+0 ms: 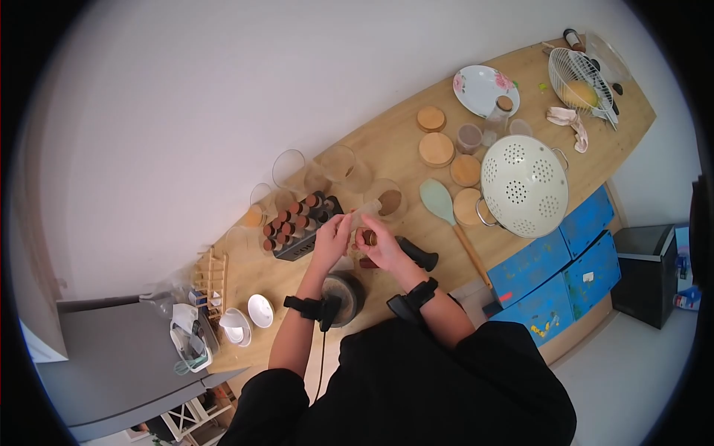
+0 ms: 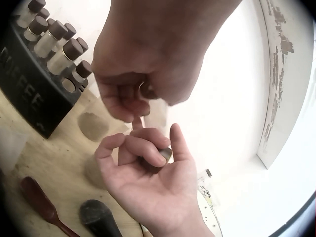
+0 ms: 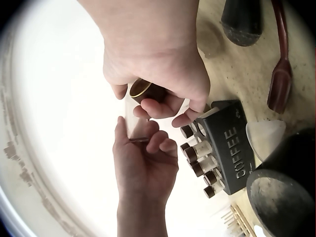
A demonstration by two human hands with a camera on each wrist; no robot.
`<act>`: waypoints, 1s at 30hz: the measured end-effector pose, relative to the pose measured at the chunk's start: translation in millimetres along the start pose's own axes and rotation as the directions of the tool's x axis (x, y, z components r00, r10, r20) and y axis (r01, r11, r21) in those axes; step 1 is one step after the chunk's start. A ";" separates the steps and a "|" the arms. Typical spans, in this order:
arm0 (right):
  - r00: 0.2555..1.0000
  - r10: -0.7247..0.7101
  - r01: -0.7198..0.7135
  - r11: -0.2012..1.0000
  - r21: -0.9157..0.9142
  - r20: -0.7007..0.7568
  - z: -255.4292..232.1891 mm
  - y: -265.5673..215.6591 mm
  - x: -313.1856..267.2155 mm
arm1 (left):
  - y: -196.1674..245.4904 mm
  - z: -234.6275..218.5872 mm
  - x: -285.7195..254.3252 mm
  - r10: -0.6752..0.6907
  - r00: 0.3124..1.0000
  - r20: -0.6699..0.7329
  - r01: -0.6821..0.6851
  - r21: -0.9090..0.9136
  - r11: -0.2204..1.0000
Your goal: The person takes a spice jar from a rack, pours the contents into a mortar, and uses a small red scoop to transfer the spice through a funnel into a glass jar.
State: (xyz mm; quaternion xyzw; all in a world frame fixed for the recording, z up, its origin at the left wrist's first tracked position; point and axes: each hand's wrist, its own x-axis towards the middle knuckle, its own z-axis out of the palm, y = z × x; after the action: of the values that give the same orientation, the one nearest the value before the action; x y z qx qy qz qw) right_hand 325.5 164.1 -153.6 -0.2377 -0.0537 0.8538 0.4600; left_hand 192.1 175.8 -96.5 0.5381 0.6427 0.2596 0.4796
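Raised over the counter, my left hand point(image 1: 332, 239) holds a clear tube point(image 3: 136, 116) by its lower end, its fingers curled round it. My right hand point(image 1: 381, 249) is close beside it and grips a dark brown cap point(image 3: 144, 91) with a gold rim in its curled fingers. The cap's hollow side shows in the right wrist view. Behind the hands is a clear jar with brown powder point(image 1: 389, 201). To the left stands a black rack point(image 3: 228, 148) marked COFFEE, holding several brown-capped glass tubes point(image 2: 57, 44).
Below the hands lie a dark red scoop point(image 3: 280, 84) and a black-handled tool point(image 1: 416, 254), near a dark round vessel point(image 1: 343, 299). To the right are a pale green spatula point(image 1: 437, 199), wooden lids point(image 1: 436, 149) and a white colander point(image 1: 524, 186). Clear glasses point(image 1: 288, 169) stand behind the rack.
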 end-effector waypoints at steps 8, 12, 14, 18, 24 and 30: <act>0.993 -0.085 0.077 0.993 -0.093 -0.087 -9.8 10.2 14.3 | 1.1 7.6 -6.6 0.353 0.933 -0.063 -0.340 0.164 0.926; 0.998 -0.064 0.064 0.993 -0.098 0.001 -8.0 5.8 8.2 | 7.5 5.7 -11.5 0.286 0.949 -0.136 -0.259 0.185 0.948; 0.999 -0.049 0.051 0.994 -0.096 0.023 -4.4 3.0 3.7 | 8.1 5.4 -7.6 0.291 0.944 -0.157 -0.251 0.232 0.940; 0.997 0.069 -0.070 0.995 0.065 0.027 -10.5 7.1 6.3 | 1.2 3.8 -2.3 0.149 0.968 -0.199 -0.095 0.257 0.962; 0.989 0.101 -0.109 0.991 0.072 0.108 -18.3 7.8 9.9 | -6.1 5.7 -0.4 0.162 0.969 -0.187 -0.107 0.275 0.955; 0.975 0.077 -0.064 0.995 -0.071 0.209 -3.2 -11.7 -6.2 | -3.0 -0.1 -11.7 -0.182 0.981 0.069 0.192 -0.489 0.851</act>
State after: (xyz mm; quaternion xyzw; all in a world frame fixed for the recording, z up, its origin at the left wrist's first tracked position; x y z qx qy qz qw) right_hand 338.7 165.3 -150.6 -0.1619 -0.1209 0.8879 0.4133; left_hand 190.3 164.0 -95.0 0.3354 0.5995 0.3615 0.6304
